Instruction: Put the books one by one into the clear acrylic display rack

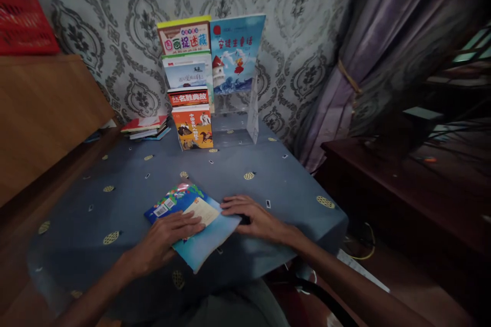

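A thin blue book (215,237) with a cream panel and a barcode on its cover lies askew near the front of the cloth-covered table (238,158). My left hand (169,237) holds its lower left side, fingers laid across the cover close together; the thumb is mostly hidden at the edge. Fingertips of my right hand (255,217) touch the right-hand edge of the book. That hand's fingers stretch out, with a gap between them and the thumb near the book's corner.
Behind the book, a clear display rack (253,117) carries several upright books, including a blue picture book (238,53) and an orange one (194,130). A small stack of books (148,127) lies at the back left. A dark wooden cabinet (383,189) stands to the right.
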The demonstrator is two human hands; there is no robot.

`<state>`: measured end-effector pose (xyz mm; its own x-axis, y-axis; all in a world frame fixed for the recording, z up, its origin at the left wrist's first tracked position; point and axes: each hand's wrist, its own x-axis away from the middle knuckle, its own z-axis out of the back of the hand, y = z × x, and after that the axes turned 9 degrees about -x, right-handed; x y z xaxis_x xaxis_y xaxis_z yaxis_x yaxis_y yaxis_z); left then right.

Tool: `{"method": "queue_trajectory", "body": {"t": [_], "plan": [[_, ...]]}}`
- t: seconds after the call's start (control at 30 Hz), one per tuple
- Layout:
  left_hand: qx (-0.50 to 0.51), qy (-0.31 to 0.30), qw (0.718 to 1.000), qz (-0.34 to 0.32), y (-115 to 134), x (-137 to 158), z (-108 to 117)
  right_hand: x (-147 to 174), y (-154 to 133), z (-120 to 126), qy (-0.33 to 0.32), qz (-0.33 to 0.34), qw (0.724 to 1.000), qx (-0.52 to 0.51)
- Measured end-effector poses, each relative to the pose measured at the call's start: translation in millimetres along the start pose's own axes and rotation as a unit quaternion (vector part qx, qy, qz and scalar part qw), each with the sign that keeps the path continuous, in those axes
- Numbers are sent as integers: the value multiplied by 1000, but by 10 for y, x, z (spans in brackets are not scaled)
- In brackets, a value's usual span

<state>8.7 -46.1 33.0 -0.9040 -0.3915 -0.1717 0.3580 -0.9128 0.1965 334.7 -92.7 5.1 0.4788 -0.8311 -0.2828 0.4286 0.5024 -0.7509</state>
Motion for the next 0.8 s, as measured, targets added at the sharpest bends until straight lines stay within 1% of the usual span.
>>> {"method": "queue_trajectory", "body": {"t": [0.1,0.17,0.23,0.27,0.3,0.33,0.37,0.4,0.43,0.5,0.53,0.57,0.6,0.63,0.7,0.73,0.77,0.8], "plan": [[94,14,995,-2,46,-12,233,-136,-70,1,-3,12,999,-31],[135,9,991,23,81,-21,395,-240,-100,-10,-11,24,999,-42],[160,10,985,65,109,-21,526,-359,-93,-37,-11,39,997,-67],[174,20,980,92,118,-18,573,-424,-76,-58,-11,47,995,-90],[191,41,973,126,121,-15,607,-492,-53,-83,-10,52,991,-120],[214,77,960,165,119,-17,630,-561,-29,-111,-5,51,986,-156],[245,130,938,208,110,-27,644,-629,-8,-140,0,42,980,-193],[284,196,904,251,95,-47,653,-694,8,-169,2,26,973,-230],[329,269,858,289,71,-80,661,-753,15,-195,0,6,964,-265],[422,397,743,335,-2,-184,680,-854,10,-237,-12,-35,942,-333],[464,438,688,345,-56,-249,690,-897,2,-250,-19,-52,931,-360],[499,464,643,350,-124,-316,694,-936,-3,-257,-22,-65,923,-379],[526,474,611,354,-206,-382,689,-973,-4,-261,-15,-80,917,-392],[545,476,588,361,-302,-441,668,-1009,2,-261,-4,-93,913,-397],[554,476,558,394,-523,-532,572,-1081,39,-254,13,-115,908,-401],[542,475,554,417,-641,-562,499,-1117,67,-250,17,-128,904,-407],[521,470,557,444,-758,-585,415,-1152,99,-246,17,-144,899,-414],[493,456,571,473,-871,-600,327,-1186,132,-243,14,-163,891,-423]]}}
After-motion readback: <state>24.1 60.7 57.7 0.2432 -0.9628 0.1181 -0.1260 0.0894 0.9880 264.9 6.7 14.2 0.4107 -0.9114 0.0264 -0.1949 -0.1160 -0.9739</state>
